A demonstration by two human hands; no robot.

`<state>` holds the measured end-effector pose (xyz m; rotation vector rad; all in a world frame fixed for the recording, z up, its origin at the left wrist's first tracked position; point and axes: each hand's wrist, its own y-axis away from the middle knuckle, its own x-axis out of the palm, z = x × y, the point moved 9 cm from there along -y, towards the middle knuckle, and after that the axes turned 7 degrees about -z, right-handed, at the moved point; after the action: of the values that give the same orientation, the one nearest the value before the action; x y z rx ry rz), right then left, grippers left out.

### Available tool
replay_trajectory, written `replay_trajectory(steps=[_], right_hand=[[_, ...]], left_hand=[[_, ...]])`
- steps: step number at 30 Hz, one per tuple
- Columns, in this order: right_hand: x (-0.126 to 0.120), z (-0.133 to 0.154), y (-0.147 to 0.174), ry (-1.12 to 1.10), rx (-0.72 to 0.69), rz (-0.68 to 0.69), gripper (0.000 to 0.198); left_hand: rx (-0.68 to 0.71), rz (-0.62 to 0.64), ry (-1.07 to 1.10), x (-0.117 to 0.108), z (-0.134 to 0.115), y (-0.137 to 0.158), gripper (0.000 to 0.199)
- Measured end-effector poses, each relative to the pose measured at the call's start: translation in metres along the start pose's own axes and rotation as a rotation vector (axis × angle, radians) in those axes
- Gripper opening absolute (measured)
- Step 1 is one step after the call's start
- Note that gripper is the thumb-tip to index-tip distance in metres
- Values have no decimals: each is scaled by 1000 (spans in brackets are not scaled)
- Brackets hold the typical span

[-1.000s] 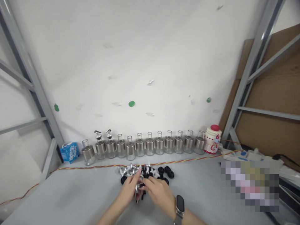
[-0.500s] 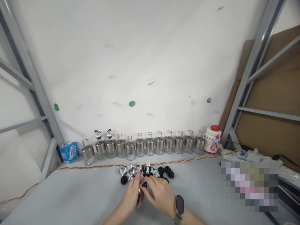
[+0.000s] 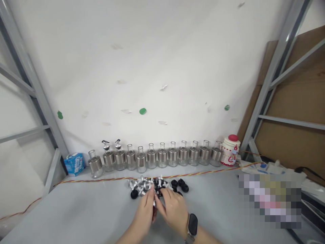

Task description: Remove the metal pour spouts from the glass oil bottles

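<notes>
My left hand [image 3: 145, 207] and my right hand [image 3: 173, 207] meet in front of a pile of small parts. Both are closed around a bottle pourer spout [image 3: 154, 203], of which only a bit of silver shows between the fingers. The rest of it is hidden. Just beyond the fingertips lie loose silver pourer tops [image 3: 139, 182] with whitish stems, mixed with black stoppers [image 3: 181, 183]. One black stopper [image 3: 134, 194] rests at the pile's left edge. A watch is on my right wrist.
Several glass bottles [image 3: 151, 156] with metal sleeves line the wall; two bottles [image 3: 109, 158] at the left carry pourers. A blue carton [image 3: 75, 164] stands far left, a white and red jar [image 3: 230, 151] at right. Twisted wire [image 3: 193, 175] crosses the table [image 3: 83, 203].
My fingers have drawn closer together around the pourer spout, hiding the dark part that showed before. Both hands have shifted slightly. The bottles and pile look unchanged.
</notes>
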<state>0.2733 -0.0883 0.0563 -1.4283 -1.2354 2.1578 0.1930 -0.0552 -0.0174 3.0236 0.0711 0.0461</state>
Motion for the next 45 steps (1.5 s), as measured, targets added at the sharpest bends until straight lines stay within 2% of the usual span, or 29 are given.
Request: replay_trajectory(steps=[4, 11, 17, 23, 30, 39, 42, 45], right_hand=[[-1, 0, -1, -20, 13, -1, 29], [6, 4, 1, -34, -22, 27, 36], [12, 7, 6, -30, -67, 42, 35], [12, 5, 8, -90, -63, 56, 34], [8, 6, 8, -87, -89, 11, 35], [-1, 14, 5, -48, -188, -50, 33], [-1, 12, 2, -63, -139, -26, 36], [1, 3, 1, -153, 18, 30, 32]], left_hand=[[-41, -20, 45, 1, 2, 5, 51], [3, -24, 13, 0, -6, 5, 53], [148, -8, -94, -2, -19, 9, 51], [199, -26, -121, -5, -15, 8, 51], [225, -2, -160, -4, -19, 8, 53], [253, 36, -164, -3, -21, 9, 53], [239, 15, -147, -3, -20, 10, 53], [203, 3, -109, -3, -18, 11, 50]])
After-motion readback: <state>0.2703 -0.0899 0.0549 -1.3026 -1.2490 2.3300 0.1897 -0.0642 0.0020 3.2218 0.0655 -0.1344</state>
